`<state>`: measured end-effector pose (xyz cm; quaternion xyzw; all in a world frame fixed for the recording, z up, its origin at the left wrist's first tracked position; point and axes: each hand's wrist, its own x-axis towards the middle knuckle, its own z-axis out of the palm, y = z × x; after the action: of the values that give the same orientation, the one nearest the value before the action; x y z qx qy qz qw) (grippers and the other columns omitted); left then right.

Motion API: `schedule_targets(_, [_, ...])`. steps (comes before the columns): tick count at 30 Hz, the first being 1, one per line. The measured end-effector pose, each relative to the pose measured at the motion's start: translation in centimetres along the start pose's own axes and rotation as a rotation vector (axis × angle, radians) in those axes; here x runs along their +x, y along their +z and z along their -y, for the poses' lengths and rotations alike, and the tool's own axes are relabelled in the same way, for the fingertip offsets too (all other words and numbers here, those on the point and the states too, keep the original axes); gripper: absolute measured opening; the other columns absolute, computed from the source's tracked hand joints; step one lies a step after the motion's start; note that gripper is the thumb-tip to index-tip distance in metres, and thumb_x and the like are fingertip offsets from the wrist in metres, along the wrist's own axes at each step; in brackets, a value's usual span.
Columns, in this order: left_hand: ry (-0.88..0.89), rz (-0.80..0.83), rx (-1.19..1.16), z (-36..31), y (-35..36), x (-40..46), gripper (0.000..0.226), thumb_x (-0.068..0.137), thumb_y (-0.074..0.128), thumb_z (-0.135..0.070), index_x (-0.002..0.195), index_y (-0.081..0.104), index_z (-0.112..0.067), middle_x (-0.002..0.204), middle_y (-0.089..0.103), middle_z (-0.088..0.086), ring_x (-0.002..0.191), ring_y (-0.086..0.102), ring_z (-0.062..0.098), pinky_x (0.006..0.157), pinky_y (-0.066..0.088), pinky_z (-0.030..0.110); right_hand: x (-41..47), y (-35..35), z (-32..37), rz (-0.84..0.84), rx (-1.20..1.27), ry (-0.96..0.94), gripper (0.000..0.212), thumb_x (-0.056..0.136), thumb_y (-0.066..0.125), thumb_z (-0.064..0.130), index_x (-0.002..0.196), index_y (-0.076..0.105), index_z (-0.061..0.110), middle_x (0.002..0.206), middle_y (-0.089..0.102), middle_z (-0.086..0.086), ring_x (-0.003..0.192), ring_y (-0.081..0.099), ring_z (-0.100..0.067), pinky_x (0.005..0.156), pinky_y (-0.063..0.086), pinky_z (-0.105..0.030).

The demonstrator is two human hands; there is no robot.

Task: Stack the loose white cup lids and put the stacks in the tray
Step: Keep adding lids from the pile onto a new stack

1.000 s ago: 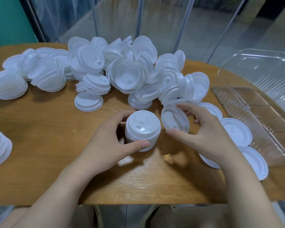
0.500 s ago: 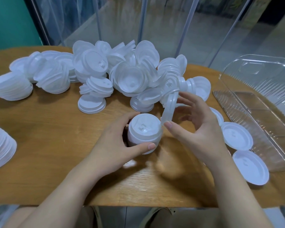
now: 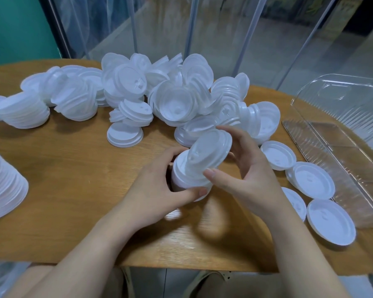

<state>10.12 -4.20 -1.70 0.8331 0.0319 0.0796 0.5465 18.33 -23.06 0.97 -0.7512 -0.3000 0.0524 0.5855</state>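
Left hand [image 3: 159, 190] is gripping a short stack of lids [image 3: 188, 179] at the middle of the tabletop [image 3: 73, 190], fingers curled round the far side, thumb pressing the near side. The stack is standing on the wood, top face up.

Right hand [image 3: 246, 168] is pinching a single lid [image 3: 211, 151] between thumb at its near rim and fingers at its far rim. The lid is tilting, its lower edge touching the top of the stack, its upper edge lifting toward the right; not yet seated flat.

Behind the hands, a big loose heap of lids [image 3: 170, 97] is sprawling across the far half of the tabletop, lids lying at all angles, some nested in short runs. One lid [image 3: 125, 136] is sitting flat, just in front of the heap.

Further nested stacks are lying on their sides at far left [image 3: 24, 112], and another is cutting into the left edge [image 3: 2, 190].

Four single lids [image 3: 310, 181] are lying flat in a row to the right of the right hand, running toward the near edge.

The clear plastic tray [image 3: 342, 117] is sitting at the right end of the tabletop, just beside those flat lids, showing bare ribbed walls and dividers.
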Motion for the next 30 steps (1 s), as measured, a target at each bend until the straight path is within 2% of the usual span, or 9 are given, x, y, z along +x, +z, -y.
schedule_targets(8, [0.014,0.001,0.005,0.0,0.0,0.1,0.067,0.071,0.093,-0.034,0.126,0.057,-0.046,0.118,0.068,-0.027,0.111,0.064,-0.003,0.091,0.053,0.024,-0.3,-1.8,-0.5,0.077,-0.113,0.092,0.065,0.067,0.085,0.044,0.126,0.057,0.038,0.129,0.066,0.014,0.127,0.06,-0.012,0.11,0.046,-0.048])
schedule_targets(12, [0.021,-0.006,0.02,0.2,0.0,0.1,0.069,0.07,0.093,-0.037,0.128,0.057,-0.045,0.119,0.067,-0.029,0.112,0.063,-0.005,0.089,0.049,0.015,-0.3,-1.8,-0.6,0.128,-0.168,0.121,0.06,0.072,0.087,0.034,0.125,0.06,0.037,0.128,0.067,0.018,0.128,0.058,-0.007,0.111,0.046,-0.044])
schedule_targets(16, [0.031,-0.008,0.027,0.3,0.0,0.2,0.071,0.071,0.093,-0.04,0.131,0.056,-0.043,0.119,0.067,-0.028,0.113,0.062,-0.006,0.091,0.049,0.013,-0.2,-1.5,-0.5,0.21,-0.214,0.167,0.061,0.077,0.091,0.028,0.129,0.061,0.038,0.129,0.066,0.021,0.127,0.059,-0.003,0.111,0.047,-0.039])
schedule_targets(21, [0.037,-0.018,0.036,0.4,0.0,0.2,0.071,0.071,0.094,-0.037,0.131,0.057,-0.041,0.121,0.067,-0.028,0.116,0.061,-0.006,0.095,0.049,0.017,-0.1,-0.9,-0.4,0.241,-0.244,0.149,0.07,0.072,0.087,0.043,0.135,0.057,0.041,0.133,0.064,0.022,0.13,0.056,-0.003,0.11,0.047,-0.037])
schedule_targets(24, [0.034,-0.011,0.034,0.4,0.0,0.2,0.071,0.071,0.094,-0.036,0.131,0.057,-0.042,0.12,0.067,-0.027,0.114,0.062,-0.005,0.09,0.049,0.015,-0.2,-0.7,-0.4,0.228,-0.235,0.143,0.065,0.073,0.084,0.044,0.132,0.057,0.045,0.13,0.064,0.027,0.127,0.057,0.001,0.105,0.047,-0.025])
schedule_targets(27, [0.023,0.002,0.024,0.4,0.1,0.2,0.073,0.07,0.095,-0.036,0.131,0.056,-0.045,0.119,0.068,-0.026,0.111,0.063,-0.004,0.086,0.049,0.017,-0.2,-0.3,0.0,0.179,-0.221,0.146,0.055,0.078,0.086,0.043,0.127,0.061,0.044,0.122,0.066,0.029,0.117,0.06,0.006,0.09,0.046,-0.007])
schedule_targets(30, [0.019,0.0,0.028,0.5,0.2,0.2,0.078,0.067,0.095,-0.035,0.133,0.054,-0.046,0.119,0.068,-0.026,0.11,0.064,-0.003,0.086,0.049,0.017,-0.2,0.2,0.1,0.135,-0.247,0.126,0.05,0.08,0.085,0.038,0.124,0.062,0.043,0.117,0.066,0.031,0.114,0.061,0.007,0.088,0.046,-0.006])
